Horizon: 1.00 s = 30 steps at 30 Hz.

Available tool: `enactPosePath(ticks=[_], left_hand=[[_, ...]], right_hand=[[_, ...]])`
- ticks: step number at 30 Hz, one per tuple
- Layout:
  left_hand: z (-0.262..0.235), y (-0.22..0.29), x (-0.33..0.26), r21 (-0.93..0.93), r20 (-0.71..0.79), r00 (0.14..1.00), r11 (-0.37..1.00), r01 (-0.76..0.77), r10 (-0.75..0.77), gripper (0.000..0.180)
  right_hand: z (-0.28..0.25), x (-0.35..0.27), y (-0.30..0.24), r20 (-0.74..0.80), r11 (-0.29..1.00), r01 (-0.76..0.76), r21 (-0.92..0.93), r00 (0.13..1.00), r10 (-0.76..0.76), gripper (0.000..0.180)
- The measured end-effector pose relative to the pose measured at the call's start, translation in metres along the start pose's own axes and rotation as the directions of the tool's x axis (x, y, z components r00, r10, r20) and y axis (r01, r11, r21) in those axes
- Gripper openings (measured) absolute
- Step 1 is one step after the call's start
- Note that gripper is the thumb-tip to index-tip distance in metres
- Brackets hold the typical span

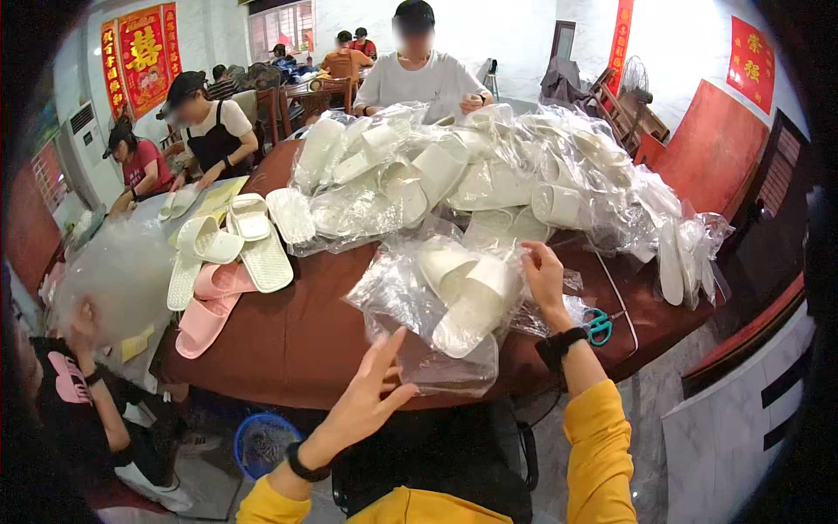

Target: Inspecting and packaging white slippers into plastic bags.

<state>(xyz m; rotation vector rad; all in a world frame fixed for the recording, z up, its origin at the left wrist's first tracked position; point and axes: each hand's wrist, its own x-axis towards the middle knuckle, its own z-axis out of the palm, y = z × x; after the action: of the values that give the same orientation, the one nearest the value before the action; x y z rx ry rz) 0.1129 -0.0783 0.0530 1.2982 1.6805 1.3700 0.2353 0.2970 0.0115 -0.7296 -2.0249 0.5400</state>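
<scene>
A clear plastic bag (410, 301) with a pair of white slippers (471, 297) inside lies on the dark red table (297, 341) in front of me. My right hand (543, 275) pinches the bag's upper right edge. My left hand (371, 393) hovers open near the table's front edge, fingers spread, close to the bag's lower corner and holding nothing. Both arms wear yellow sleeves and dark wristbands.
A large heap of bagged white slippers (471, 175) covers the far table. Loose white and pink slippers (223, 271) lie at left. Teal scissors (599, 326) rest right of my wrist. Other people sit around the table; a blue basket (262, 441) stands on the floor.
</scene>
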Motion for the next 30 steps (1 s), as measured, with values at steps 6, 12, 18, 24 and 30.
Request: enactPosePath(ticks=[6, 12, 18, 24, 30], left_hand=[[-0.018, -0.072, 0.018, 0.161, -0.437, 0.892, 0.986, -0.052, 0.118, 0.062], [-0.076, -0.092, 0.025, -0.319, -0.479, 0.859, 0.948, 0.02, -0.18, 0.072], [-0.113, -0.095, 0.008, 0.637, -0.546, 0.745, 0.767, 0.071, 0.384, 0.056], [-0.086, -0.035, 0.007, 0.521, 0.033, 0.992, 0.845, -0.118, 0.119, 0.057], [-0.082, -0.083, 0.0, 0.709, 0.069, 0.996, 0.701, -0.084, 0.049, 0.114]], right_hand=[[-0.056, -0.055, -0.067, 0.402, 0.815, -0.417, 0.403, 0.88, 0.251, 0.045], [-0.075, -0.135, -0.062, 0.647, 0.708, -0.573, 0.412, 0.731, 0.215, 0.047], [-0.093, -0.11, -0.076, 0.683, 0.874, -0.442, 0.203, 0.703, 0.197, 0.034], [-0.042, -0.026, -0.053, 0.578, 0.95, -0.274, 0.148, 0.804, 0.142, 0.034], [0.048, -0.005, -0.031, 0.586, 0.969, -0.225, 0.102, 0.8, 0.124, 0.032]])
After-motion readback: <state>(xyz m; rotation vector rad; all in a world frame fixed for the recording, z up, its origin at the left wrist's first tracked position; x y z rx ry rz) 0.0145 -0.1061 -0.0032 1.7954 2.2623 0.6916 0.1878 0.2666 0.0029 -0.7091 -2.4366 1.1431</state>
